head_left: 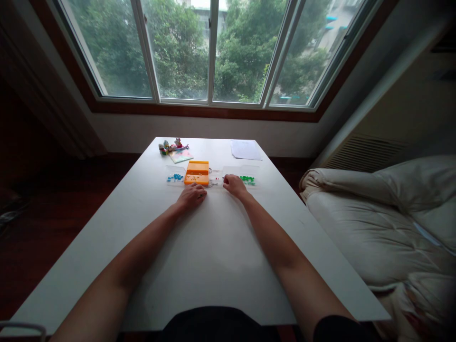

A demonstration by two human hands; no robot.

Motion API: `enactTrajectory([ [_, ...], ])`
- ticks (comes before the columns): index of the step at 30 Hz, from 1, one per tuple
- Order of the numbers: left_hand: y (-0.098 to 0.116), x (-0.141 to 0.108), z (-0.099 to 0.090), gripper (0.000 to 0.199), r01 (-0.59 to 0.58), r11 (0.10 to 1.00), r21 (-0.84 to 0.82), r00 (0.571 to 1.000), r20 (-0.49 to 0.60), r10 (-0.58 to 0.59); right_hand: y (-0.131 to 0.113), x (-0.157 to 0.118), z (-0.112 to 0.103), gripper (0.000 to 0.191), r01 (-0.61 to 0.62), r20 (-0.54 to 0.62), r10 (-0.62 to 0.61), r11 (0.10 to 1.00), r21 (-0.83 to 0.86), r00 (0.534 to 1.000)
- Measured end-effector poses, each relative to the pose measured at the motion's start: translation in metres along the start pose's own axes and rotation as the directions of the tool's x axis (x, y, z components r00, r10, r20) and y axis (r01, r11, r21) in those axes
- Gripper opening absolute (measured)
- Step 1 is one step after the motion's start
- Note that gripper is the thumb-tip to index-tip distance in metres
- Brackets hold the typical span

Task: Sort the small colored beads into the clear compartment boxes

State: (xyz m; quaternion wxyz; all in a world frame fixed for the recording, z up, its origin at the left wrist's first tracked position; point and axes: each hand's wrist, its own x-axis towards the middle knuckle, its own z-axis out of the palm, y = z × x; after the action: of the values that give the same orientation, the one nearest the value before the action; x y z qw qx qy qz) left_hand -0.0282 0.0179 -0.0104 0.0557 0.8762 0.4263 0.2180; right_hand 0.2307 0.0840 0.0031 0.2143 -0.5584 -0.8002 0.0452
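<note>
My left hand (192, 195) rests on the table just in front of an orange box (197, 179), fingers curled together. A small dark spot shows at its fingertips, too small to name. My right hand (234, 185) is closed in a pinch at the near side of a clear plastic case (231, 169); what the fingertips hold, if anything, is hidden. Green pieces (247, 180) lie in the case just right of that hand. Between the hands are a few tiny red pieces (217, 178). Blue pieces (175, 177) sit in a clear tray left of the orange box, which holds tiny pale bits.
Small colourful figurines (171, 146) stand at the table's far left, beside a pastel card or booklet (181, 156). Paper sheets (245, 149) lie at the far right of the white table (221, 256). A padded cream sofa (370, 218) is to the right, a window beyond.
</note>
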Motion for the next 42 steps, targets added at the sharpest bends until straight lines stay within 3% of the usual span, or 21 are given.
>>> enactTrajectory([
  [3,0.001,0.0,0.0,0.022,0.009,1.0,0.016,1.0,0.001,-0.009,0.001,0.002,0.002,0.01,0.003,-0.234,0.011,0.998,0.059,0.972],
  [6,0.001,0.0,0.0,0.022,0.023,1.0,0.008,1.0,-0.005,-0.023,0.009,0.002,0.004,0.012,-0.039,-0.329,0.076,0.992,0.116,0.941],
  [10,-0.001,0.0,-0.001,0.02,0.026,1.0,-0.005,1.0,-0.004,-0.026,0.022,0.001,0.009,0.017,-0.106,-0.334,0.168,0.975,0.196,0.928],
  [14,-0.001,0.0,0.0,0.019,0.02,1.0,0.001,1.0,0.007,-0.02,0.02,-0.002,0.014,0.021,-0.093,-0.357,0.179,0.965,0.245,0.917],
  [18,-0.003,0.0,0.001,0.023,0.061,0.998,-0.026,0.997,-0.048,-0.063,0.004,-0.008,0.018,0.019,-0.021,-0.296,0.101,0.965,0.261,0.95],
  [22,-0.008,-0.001,0.001,0.03,0.16,0.984,-0.079,0.973,-0.158,-0.17,-0.014,-0.015,0.017,0.019,0.093,-0.325,-0.006,0.963,0.251,0.946],
  [27,-0.02,0.0,-0.001,0.025,0.232,0.929,-0.287,0.898,-0.304,-0.318,-0.025,-0.02,0.016,0.018,0.163,-0.239,-0.102,0.954,0.252,0.966],
  [30,-0.029,0.003,0.0,0.023,0.272,0.791,-0.548,0.808,-0.317,-0.497,-0.025,-0.021,0.017,0.017,0.17,-0.202,-0.121,0.953,0.25,0.972],
  [33,-0.037,0.007,0.002,0.024,0.236,0.502,-0.832,0.701,-0.212,-0.681,-0.024,-0.021,0.018,0.016,0.166,-0.197,-0.119,0.955,0.245,0.973],
  [35,-0.041,0.009,0.003,0.024,0.17,0.29,-0.942,0.656,-0.111,-0.747,-0.023,-0.02,0.019,0.016,0.165,-0.194,-0.119,0.956,0.243,0.974],
  [38,-0.045,0.011,0.002,0.023,0.094,0.051,-0.994,0.644,0.022,-0.764,-0.022,-0.02,0.02,0.016,0.174,-0.195,-0.127,0.953,0.248,0.972],
  [42,-0.047,0.01,0.0,0.023,0.077,-0.066,-0.995,0.637,0.1,-0.764,-0.021,-0.02,0.022,0.015,0.164,-0.184,-0.12,0.954,0.252,0.976],
])
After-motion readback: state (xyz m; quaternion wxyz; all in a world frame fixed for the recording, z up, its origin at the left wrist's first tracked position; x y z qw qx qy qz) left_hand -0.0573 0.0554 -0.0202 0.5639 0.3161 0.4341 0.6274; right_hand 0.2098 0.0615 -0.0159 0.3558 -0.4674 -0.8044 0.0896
